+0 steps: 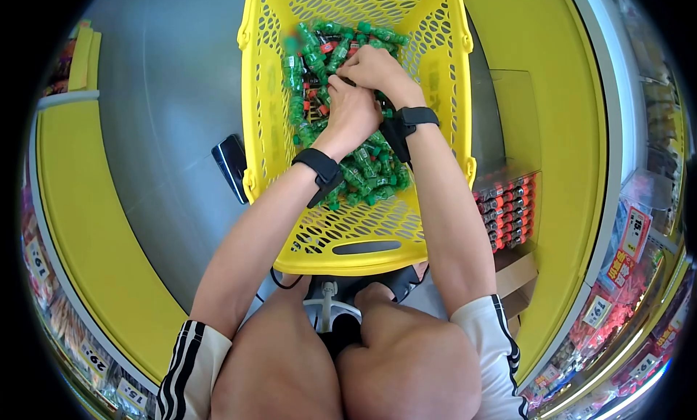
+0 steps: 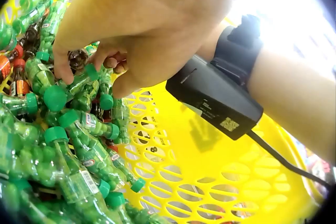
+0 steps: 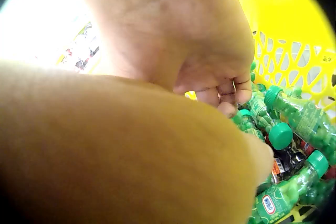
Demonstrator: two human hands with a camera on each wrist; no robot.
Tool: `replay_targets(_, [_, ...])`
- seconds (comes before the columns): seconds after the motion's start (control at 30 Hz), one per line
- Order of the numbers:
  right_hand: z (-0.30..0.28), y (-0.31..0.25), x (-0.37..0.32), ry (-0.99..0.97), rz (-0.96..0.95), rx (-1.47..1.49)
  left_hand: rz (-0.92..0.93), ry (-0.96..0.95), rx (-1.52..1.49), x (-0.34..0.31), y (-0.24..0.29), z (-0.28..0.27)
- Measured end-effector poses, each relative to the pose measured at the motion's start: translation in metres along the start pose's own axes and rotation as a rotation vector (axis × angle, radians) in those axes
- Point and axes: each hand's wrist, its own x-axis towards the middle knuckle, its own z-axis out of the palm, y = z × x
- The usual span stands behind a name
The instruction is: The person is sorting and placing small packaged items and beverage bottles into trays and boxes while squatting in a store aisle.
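Many small green plastic bottles (image 2: 89, 145) with green caps lie heaped in a yellow basket (image 1: 348, 262). Darker bottles with red-orange labels (image 2: 20, 79) show among them. My left hand (image 1: 353, 113) reaches down into the heap, one fingertip right at a green-capped bottle (image 2: 83, 81). A dark round bottle end (image 2: 78, 58) shows between its fingers. My right hand (image 1: 377, 70) is just beyond it, its wrist close beside the left hand. Several right fingers (image 3: 228, 95) curl down over green bottles; the left arm hides the rest, so I cannot tell what it holds.
On the grey floor left of the basket lies a dark phone (image 1: 230, 167). A clear box of red-topped bottles (image 1: 512, 211) stands to the right, above an open cardboard box (image 1: 517, 278). Yellow shelf bases (image 1: 541, 129) curve along both sides, with price-tagged goods beyond.
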Motion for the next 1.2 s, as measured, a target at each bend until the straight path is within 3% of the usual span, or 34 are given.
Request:
replay_targets(0.1, [0.003, 0.001, -0.003, -0.002, 0.140, -0.002, 0.025, -0.052, -0.005, -0.003, -0.002, -0.002])
replay_targets(0.33, [0.001, 0.012, -0.008, -0.127, 0.109, 0.130, 0.069, -0.020, -0.042, -0.013, 0.006, -0.022])
replay_targets(0.6, [0.007, 0.022, -0.016, -0.126, 0.099, 0.289, -0.042, -0.042, 0.230, -0.012, 0.013, -0.018])
replay_targets(0.67, [0.014, 0.028, -0.011, -0.084, 0.024, 0.319, -0.032, -0.066, 0.234, -0.012, 0.012, -0.020])
replay_targets(0.77, [0.007, 0.031, -0.011, -0.205, 0.066, 0.321, -0.015, -0.119, 0.188, -0.015, 0.013, -0.030])
replay_targets(0.9, [0.008, 0.036, -0.014, -0.201, 0.086, 0.304, 0.020, -0.169, 0.153, -0.020, 0.023, -0.043])
replay_targets(1.07, [0.015, 0.044, -0.018, -0.208, -0.065, 0.436, 0.049, -0.135, 0.148, -0.025, 0.018, -0.033])
replay_targets(1.2, [0.014, 0.041, -0.019, -0.218, -0.036, 0.409, 0.091, -0.162, 0.127, -0.025, 0.018, -0.035])
